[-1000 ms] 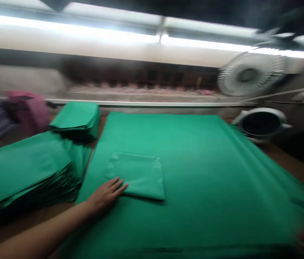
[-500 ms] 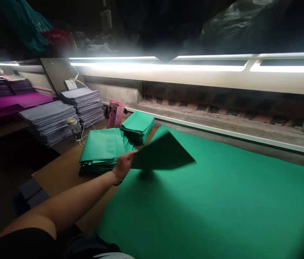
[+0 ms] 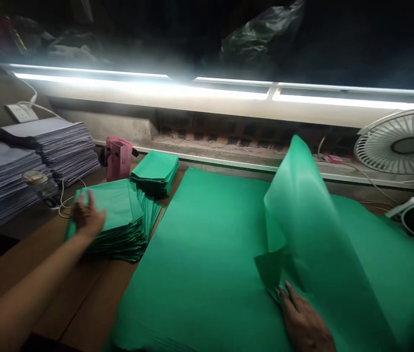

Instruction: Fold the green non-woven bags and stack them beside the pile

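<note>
My left hand (image 3: 88,215), slightly blurred, rests with spread fingers on the front stack of folded green sheets (image 3: 121,205). Behind that stack stands a smaller green stack (image 3: 155,166). A wide pile of large green sheets (image 3: 207,244) covers the middle of the table. At the lower right, my right hand (image 3: 304,313) is on the lifted top green sheet (image 3: 302,210), with fingers at its creased edge. That sheet curls upward and folds over to the right. Whether the right fingers pinch it is hard to make out.
Piles of grey sheets (image 3: 51,146) stand at the left, near a clear jar (image 3: 40,188) and a white cable. A pink box (image 3: 118,159) is behind the green stacks. White fans (image 3: 407,144) stand at the right, below the tube lights (image 3: 148,88).
The view has turned right. My left hand has released the dark green piece it held and lies on the front stack. My right hand has appeared, and the large sheet is raised.
</note>
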### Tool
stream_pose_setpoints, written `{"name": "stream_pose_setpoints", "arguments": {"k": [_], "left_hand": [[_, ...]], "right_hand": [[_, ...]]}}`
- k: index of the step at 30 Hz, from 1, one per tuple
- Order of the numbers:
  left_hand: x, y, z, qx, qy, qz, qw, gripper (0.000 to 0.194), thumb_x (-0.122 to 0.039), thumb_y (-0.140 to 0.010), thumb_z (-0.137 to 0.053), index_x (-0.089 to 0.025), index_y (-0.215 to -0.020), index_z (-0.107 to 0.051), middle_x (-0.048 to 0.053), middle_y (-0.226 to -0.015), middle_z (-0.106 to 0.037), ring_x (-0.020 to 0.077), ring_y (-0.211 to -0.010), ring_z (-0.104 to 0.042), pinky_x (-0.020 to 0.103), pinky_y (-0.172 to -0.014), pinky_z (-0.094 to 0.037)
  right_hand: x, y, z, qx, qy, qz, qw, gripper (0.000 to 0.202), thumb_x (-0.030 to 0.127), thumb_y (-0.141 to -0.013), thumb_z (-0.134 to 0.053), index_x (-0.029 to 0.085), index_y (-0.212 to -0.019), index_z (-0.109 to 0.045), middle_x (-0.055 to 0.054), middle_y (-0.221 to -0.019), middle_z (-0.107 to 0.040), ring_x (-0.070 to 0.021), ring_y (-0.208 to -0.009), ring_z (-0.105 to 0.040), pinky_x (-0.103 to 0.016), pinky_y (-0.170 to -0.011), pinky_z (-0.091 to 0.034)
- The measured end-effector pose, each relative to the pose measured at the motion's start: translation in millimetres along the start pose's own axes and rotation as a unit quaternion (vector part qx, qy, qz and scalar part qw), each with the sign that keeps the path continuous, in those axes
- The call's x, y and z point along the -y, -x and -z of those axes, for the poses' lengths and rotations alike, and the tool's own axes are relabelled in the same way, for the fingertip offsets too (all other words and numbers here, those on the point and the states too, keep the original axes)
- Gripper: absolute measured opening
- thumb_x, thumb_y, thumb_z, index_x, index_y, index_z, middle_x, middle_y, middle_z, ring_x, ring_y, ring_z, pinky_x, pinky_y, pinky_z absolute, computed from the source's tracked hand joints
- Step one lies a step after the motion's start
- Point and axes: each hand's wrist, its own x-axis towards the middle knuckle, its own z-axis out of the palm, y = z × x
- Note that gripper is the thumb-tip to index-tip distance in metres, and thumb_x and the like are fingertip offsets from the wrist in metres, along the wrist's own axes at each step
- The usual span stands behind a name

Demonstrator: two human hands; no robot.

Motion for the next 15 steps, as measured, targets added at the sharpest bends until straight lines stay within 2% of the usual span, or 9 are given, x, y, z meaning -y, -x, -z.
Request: {"name": "stream_pose_setpoints", "arguments": {"k": [1, 3, 4, 6, 7, 9, 10, 12, 15], "left_hand": [[-25, 18, -12.9, 0.044, 0.030, -0.083, 0.995, 0.071, -0.035, -0.085, -0.046, -0.013, -0.145, -0.016, 0.014, -0.151, -0.017, 0.0370, -0.135, -0.021, 0.050, -0.109, -0.023], [-87, 67, -39.9, 0.212, 0.155, -0.164, 0.951, 0.075, -0.038, -0.086, -0.045, -0.016, -0.146, -0.005, 0.014, -0.150, -0.019, 0.0296, -0.134, -0.028, 0.042, -0.108, -0.030], [-121, 94, -52.8, 0.297, 0.213, -0.174, 0.914, 0.080, -0.042, -0.087, -0.045, -0.018, -0.147, 0.002, 0.015, -0.151, -0.019, 0.0270, -0.133, -0.032, 0.040, -0.105, -0.034], [-186, 146, -74.1, 0.461, 0.297, -0.165, 0.820, 0.087, -0.050, -0.087, -0.046, -0.021, -0.145, 0.013, 0.017, -0.149, -0.024, 0.0263, -0.129, -0.039, 0.040, -0.100, -0.040], [-214, 169, -82.0, 0.523, 0.325, -0.153, 0.772, 0.093, -0.054, -0.085, -0.049, -0.022, -0.144, 0.015, 0.018, -0.148, -0.026, 0.0281, -0.129, -0.039, 0.041, -0.099, -0.041], [-256, 203, -92.6, 0.587, 0.342, -0.114, 0.725, 0.113, -0.057, -0.073, -0.064, -0.022, -0.144, 0.016, 0.020, -0.147, -0.025, 0.0334, -0.131, -0.035, 0.045, -0.100, -0.038], [-268, 215, -95.6, 0.599, 0.342, -0.092, 0.718, 0.120, -0.054, -0.067, -0.071, -0.021, -0.144, 0.017, 0.021, -0.146, -0.028, 0.0347, -0.130, -0.035, 0.046, -0.101, -0.037], [-276, 228, -97.8, 0.596, 0.346, -0.061, 0.722, 0.120, -0.041, -0.066, -0.075, -0.019, -0.144, 0.013, 0.019, -0.140, -0.039, 0.0325, -0.126, -0.041, 0.042, -0.099, -0.039], [-255, 227, -91.4, 0.554, 0.330, -0.077, 0.760, 0.098, -0.030, -0.077, -0.064, -0.020, -0.146, 0.004, 0.011, -0.118, -0.060, 0.0244, -0.107, -0.058, 0.034, -0.089, -0.046]], "right_hand": [[8, 1, 2, 0.002, -0.003, -0.002, 1.000, 0.046, 0.023, -0.089, -0.028, 0.016, -0.113, -0.066, -0.009, -0.130, -0.050, -0.0234, -0.105, -0.058, -0.037, -0.084, -0.049], [19, 4, 8, 0.003, -0.014, 0.002, 1.000, 0.047, 0.021, -0.089, -0.027, 0.018, -0.119, -0.062, -0.006, -0.135, -0.045, -0.0228, -0.110, -0.055, -0.036, -0.087, -0.048], [23, 5, 12, 0.004, -0.021, 0.006, 1.000, 0.048, 0.018, -0.089, -0.027, 0.019, -0.122, -0.060, -0.005, -0.137, -0.042, -0.0227, -0.113, -0.053, -0.036, -0.089, -0.047], [27, 9, 18, 0.006, -0.039, 0.022, 0.999, 0.050, 0.015, -0.087, -0.026, 0.021, -0.128, -0.055, -0.004, -0.140, -0.038, -0.0232, -0.118, -0.049, -0.037, -0.093, -0.045], [27, 11, 20, 0.008, -0.048, 0.029, 0.998, 0.051, 0.015, -0.087, -0.026, 0.022, -0.131, -0.052, -0.003, -0.141, -0.037, -0.0239, -0.120, -0.047, -0.038, -0.094, -0.045], [26, 16, 23, 0.014, -0.064, 0.041, 0.997, 0.050, 0.020, -0.088, -0.030, 0.023, -0.136, -0.044, -0.003, -0.142, -0.036, -0.0252, -0.120, -0.047, -0.039, -0.093, -0.046], [26, 18, 25, 0.016, -0.072, 0.046, 0.996, 0.051, 0.023, -0.089, -0.032, 0.023, -0.139, -0.039, -0.004, -0.142, -0.036, -0.0254, -0.119, -0.048, -0.038, -0.091, -0.048], [25, 20, 30, 0.009, -0.091, 0.061, 0.994, 0.055, 0.025, -0.089, -0.036, 0.023, -0.143, -0.028, -0.005, -0.141, -0.038, -0.0243, -0.115, -0.052, -0.034, -0.085, -0.051], [29, 15, 46, 0.002, -0.145, 0.103, 0.984, 0.061, 0.028, -0.088, -0.040, 0.027, -0.146, -0.020, -0.004, -0.140, -0.039, -0.0247, -0.115, -0.052, -0.034, -0.081, -0.052]]}}
